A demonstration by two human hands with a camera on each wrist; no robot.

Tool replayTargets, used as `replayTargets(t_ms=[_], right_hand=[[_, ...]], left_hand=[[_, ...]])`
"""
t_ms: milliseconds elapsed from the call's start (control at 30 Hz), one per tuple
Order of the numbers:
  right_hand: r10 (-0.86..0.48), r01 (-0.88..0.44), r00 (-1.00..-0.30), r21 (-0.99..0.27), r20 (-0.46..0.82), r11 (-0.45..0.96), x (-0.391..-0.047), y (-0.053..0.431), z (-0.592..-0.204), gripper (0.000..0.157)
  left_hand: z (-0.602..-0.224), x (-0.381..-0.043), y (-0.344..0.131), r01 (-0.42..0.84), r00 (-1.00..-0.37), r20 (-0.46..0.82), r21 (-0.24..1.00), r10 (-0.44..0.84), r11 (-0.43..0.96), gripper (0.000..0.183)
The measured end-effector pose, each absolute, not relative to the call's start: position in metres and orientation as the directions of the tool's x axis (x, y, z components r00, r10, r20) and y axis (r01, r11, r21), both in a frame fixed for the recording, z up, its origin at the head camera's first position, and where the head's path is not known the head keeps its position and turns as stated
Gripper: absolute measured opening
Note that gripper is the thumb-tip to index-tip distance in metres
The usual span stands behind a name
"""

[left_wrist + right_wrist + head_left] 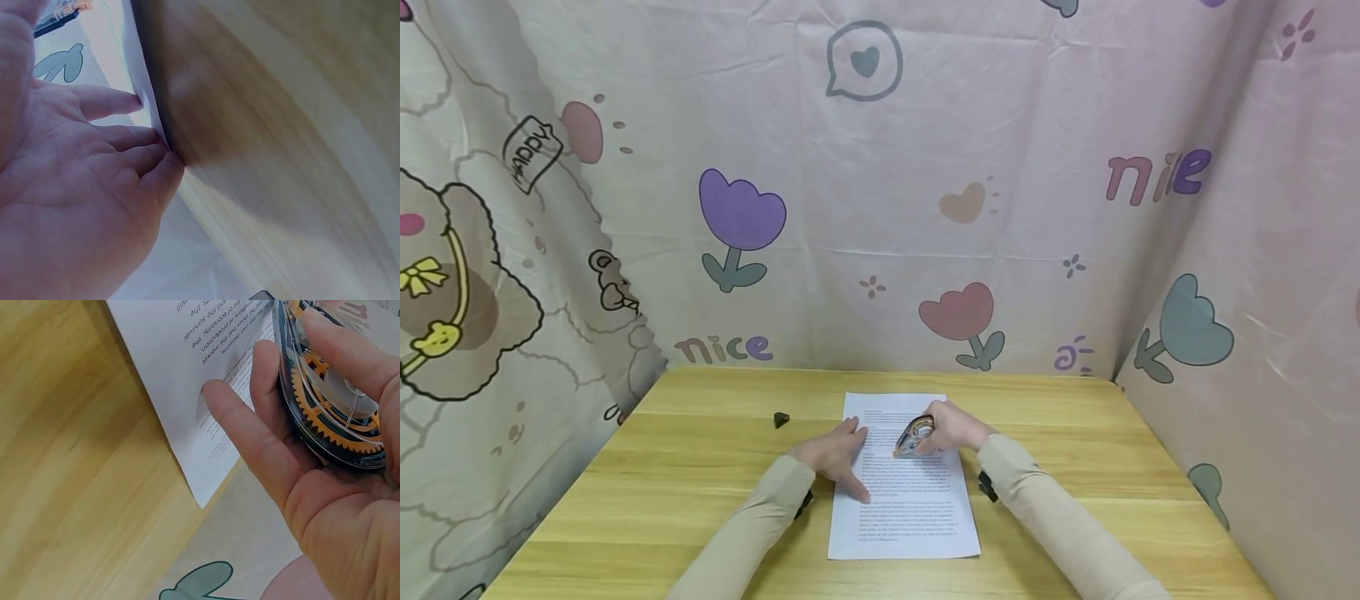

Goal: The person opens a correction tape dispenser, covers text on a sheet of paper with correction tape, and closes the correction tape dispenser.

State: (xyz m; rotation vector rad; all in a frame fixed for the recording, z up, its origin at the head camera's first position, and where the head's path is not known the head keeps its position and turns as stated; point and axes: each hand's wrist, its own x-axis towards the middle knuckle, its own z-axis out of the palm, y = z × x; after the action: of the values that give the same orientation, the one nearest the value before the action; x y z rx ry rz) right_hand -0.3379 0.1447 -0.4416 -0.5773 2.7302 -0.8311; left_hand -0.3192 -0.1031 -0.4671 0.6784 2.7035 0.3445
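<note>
A printed sheet of paper (917, 508) lies on the wooden table. My right hand (955, 427) grips a correction tape dispenser (916, 437), its tip down at the lines of text near the sheet's middle. In the right wrist view the dispenser (337, 419) shows a clear case with orange gears, held between thumb and fingers, while one fingertip touches the paper (181, 394). My left hand (835, 454) rests on the sheet's left edge with fingers spread. In the left wrist view its fingertips (169, 156) lie along the paper's edge.
A small black object (781, 419) lies on the table (700, 467) to the left of the sheet. Printed curtains (865, 167) hang behind the table and along both sides. Dark wrist cameras sit under both sleeves.
</note>
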Motion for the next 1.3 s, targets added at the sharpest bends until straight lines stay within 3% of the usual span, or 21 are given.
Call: replayTargets(t_ms=[1300], right_hand=[[-0.426,-0.296,-0.898,-0.571,-0.107,0.766,-0.336,0.160,-0.441,0.021]], left_hand=[[-0.467,-0.318,-0.104,0.409,-0.827,-0.266,0.320,0.495,0.855,0.124]])
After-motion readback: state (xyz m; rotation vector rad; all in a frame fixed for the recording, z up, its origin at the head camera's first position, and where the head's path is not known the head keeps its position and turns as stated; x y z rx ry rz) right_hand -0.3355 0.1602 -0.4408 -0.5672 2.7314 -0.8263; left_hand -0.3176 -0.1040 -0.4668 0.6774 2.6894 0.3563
